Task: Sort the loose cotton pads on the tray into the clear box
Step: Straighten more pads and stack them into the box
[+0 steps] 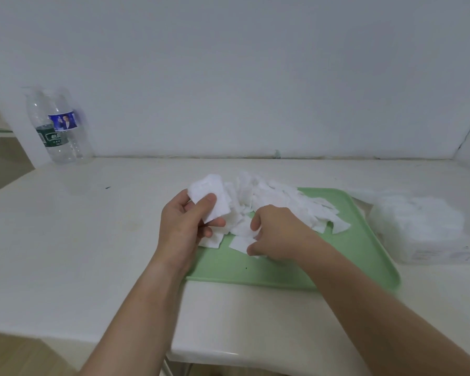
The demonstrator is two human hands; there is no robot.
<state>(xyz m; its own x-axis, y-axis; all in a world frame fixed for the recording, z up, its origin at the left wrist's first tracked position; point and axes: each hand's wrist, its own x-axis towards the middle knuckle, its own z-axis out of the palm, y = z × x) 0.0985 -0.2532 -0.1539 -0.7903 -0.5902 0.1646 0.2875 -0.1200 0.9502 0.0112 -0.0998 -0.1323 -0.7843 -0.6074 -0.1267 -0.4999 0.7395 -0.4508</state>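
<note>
Above the tray (pixel 228 267), left fingers (pixel 208 203) round pads (pixel 213 187)

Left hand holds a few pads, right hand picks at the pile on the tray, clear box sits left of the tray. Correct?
One slip: the head view shows the clear box right of the tray, not left. The left hand holds pads; the right hand picks at the pile.

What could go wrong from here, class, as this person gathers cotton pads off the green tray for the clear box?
1. The stack of pads in the left hand is gripped only at its lower part; adding more may let it fan out or slip.
2. The heap reaches the tray's far rim, so the right hand, pinching a loose pad, might nudge others onto the table.
</note>
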